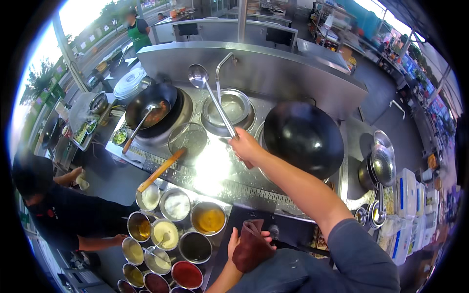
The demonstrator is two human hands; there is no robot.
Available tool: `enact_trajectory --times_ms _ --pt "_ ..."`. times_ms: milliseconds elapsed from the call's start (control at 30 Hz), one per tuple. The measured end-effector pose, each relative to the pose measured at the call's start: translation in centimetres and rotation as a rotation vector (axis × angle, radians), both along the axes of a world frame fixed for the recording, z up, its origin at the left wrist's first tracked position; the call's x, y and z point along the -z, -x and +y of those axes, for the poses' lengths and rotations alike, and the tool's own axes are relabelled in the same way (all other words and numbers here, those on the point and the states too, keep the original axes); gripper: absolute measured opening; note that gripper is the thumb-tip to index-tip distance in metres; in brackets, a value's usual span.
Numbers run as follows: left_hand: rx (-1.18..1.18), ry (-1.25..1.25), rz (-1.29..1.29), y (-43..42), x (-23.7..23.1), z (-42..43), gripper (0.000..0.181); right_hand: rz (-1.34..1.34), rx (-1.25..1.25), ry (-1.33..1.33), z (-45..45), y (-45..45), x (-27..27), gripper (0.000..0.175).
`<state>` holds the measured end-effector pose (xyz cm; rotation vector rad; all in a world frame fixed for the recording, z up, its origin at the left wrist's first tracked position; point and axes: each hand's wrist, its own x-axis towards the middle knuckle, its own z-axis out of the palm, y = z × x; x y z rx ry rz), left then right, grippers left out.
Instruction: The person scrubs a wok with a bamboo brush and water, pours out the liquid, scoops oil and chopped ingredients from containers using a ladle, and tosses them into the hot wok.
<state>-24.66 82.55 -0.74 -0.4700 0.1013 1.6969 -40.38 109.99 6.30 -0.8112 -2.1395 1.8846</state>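
Note:
In my right hand is the handle of a long metal ladle, its bowl up at the far side of the stove. The ladle's shaft passes over a round metal basin of water under a bent tap. My left hand, low in front of my body, holds a folded reddish-brown cloth, which hides part of the palm. A large black wok rests on the right burner, beside my right forearm. Left of the basin lies a mesh strainer with a wooden handle.
A second wok holds reddish food and a wooden-handled ladle. Several metal pots of seasonings and liquids stand front left. A person in dark clothing reaches towards them. Strainers and pans sit at right, near plastic containers.

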Motion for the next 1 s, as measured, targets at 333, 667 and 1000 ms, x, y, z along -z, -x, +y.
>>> enact_trajectory --times_ms 333,667,1000 --pt "-0.079 -0.215 0.13 0.6 2.9 1.5 0.083 0.066 0.358 -0.107 14.2 -2.6 2.8 0.039" --pt "0.003 -0.205 0.06 0.8 2.5 4.8 0.088 0.014 0.068 -0.122 8.1 -13.4 -3.4 0.057" --pt "-0.082 -0.037 0.125 -1.3 1.3 3.9 0.083 -0.009 0.411 -0.275 17.1 -8.1 -1.6 0.025"
